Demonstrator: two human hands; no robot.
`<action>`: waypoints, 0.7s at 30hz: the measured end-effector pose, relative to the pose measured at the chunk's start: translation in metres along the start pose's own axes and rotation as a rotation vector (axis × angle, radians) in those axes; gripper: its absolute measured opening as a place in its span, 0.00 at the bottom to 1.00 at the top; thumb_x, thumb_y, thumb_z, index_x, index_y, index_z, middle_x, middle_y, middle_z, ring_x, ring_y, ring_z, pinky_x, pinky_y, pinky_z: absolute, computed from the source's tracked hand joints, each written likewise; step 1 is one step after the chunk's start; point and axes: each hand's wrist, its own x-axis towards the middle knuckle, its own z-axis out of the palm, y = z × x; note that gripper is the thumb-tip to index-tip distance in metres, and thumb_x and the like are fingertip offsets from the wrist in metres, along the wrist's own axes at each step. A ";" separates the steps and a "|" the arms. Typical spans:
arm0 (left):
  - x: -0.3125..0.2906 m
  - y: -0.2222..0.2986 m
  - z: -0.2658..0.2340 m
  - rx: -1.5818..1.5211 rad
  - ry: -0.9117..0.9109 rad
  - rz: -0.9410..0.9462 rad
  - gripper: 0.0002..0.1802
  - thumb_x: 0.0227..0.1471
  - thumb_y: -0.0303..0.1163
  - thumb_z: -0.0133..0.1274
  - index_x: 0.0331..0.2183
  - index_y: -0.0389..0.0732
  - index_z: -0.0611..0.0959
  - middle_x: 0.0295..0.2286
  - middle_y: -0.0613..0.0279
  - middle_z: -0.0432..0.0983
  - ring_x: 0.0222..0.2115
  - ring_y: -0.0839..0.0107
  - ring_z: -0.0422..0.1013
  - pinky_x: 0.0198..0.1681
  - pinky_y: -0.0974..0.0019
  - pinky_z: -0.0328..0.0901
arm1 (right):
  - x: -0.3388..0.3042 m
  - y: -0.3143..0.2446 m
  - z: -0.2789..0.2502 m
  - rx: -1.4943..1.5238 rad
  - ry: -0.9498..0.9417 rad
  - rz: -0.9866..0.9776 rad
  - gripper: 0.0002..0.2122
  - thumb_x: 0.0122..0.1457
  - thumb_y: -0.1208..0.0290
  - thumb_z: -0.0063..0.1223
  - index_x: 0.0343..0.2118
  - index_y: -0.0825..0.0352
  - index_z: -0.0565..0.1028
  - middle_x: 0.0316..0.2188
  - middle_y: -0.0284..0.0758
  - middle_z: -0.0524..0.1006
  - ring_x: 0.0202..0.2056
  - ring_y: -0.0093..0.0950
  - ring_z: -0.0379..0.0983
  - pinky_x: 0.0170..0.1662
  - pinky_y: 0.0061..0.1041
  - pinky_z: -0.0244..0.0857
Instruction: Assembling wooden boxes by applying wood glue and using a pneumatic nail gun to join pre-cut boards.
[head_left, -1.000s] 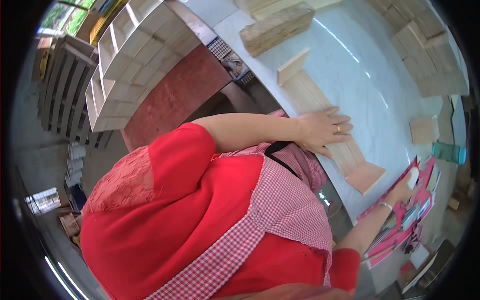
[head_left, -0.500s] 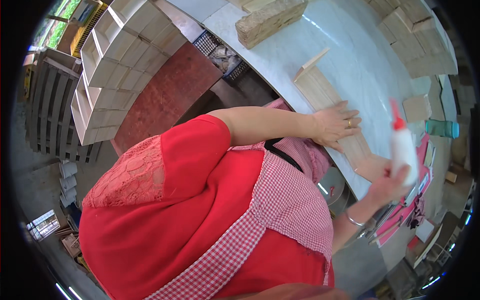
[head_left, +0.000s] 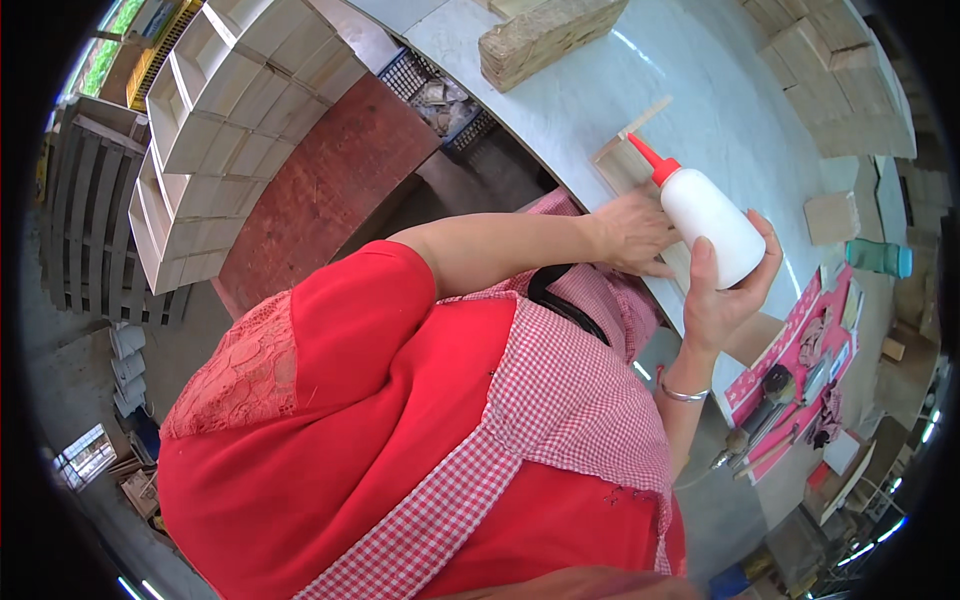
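Observation:
A white squeeze bottle point(head_left: 712, 228) with a red pointed nozzle is gripped in my right hand point(head_left: 735, 275), thumb on the near side and fingers round its base. The bottle tilts with its nozzle to the upper left, above the far end of a pale wooden piece point(head_left: 618, 165). This piece is a board with a shorter board standing at each end, lying along the table edge. My left hand point(head_left: 638, 235) rests on its middle with fingers stretched out. The bottle hides part of the board and some of the left fingertips.
The white table point(head_left: 730, 110) carries a thick wooden block point(head_left: 548, 42) at the back and stacked wooden boxes point(head_left: 840, 90) at far right. A pink cloth with tools point(head_left: 790, 375) and a teal jar point(head_left: 878, 258) lie right. More wooden boxes point(head_left: 225, 130) stand left on a red board point(head_left: 330, 185).
My right hand has brought the bottle leftward and up, tipping its nozzle over the wooden piece. My left hand has shifted slightly left, still on the board.

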 end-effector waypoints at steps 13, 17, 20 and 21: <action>0.002 -0.001 0.002 -0.080 -0.027 -0.015 0.41 0.55 0.62 0.46 0.57 0.39 0.70 0.56 0.52 0.68 0.60 0.57 0.59 0.64 0.41 0.46 | 0.012 -0.003 0.003 -0.078 -0.035 -0.066 0.26 0.51 0.73 0.66 0.52 0.70 0.68 0.50 0.39 0.69 0.51 0.31 0.69 0.53 0.30 0.66; 0.003 0.006 -0.018 0.050 -0.053 -0.019 0.41 0.55 0.62 0.45 0.58 0.39 0.70 0.57 0.52 0.65 0.62 0.57 0.56 0.65 0.40 0.43 | 0.021 0.001 0.005 -0.104 -0.003 -0.079 0.25 0.52 0.73 0.67 0.52 0.70 0.68 0.50 0.38 0.69 0.50 0.30 0.69 0.52 0.29 0.66; 0.001 0.008 -0.022 0.090 -0.087 -0.059 0.42 0.54 0.63 0.46 0.58 0.40 0.70 0.58 0.52 0.63 0.63 0.55 0.54 0.66 0.41 0.42 | 0.027 0.004 0.008 -0.108 0.033 -0.083 0.25 0.53 0.72 0.67 0.52 0.70 0.68 0.50 0.38 0.70 0.49 0.30 0.70 0.52 0.29 0.67; 0.001 0.007 -0.020 0.092 -0.086 -0.057 0.42 0.54 0.63 0.46 0.58 0.40 0.70 0.58 0.52 0.63 0.63 0.55 0.54 0.66 0.41 0.42 | 0.030 0.005 0.009 -0.120 0.045 -0.084 0.25 0.53 0.71 0.67 0.51 0.70 0.68 0.49 0.38 0.70 0.49 0.29 0.70 0.52 0.29 0.67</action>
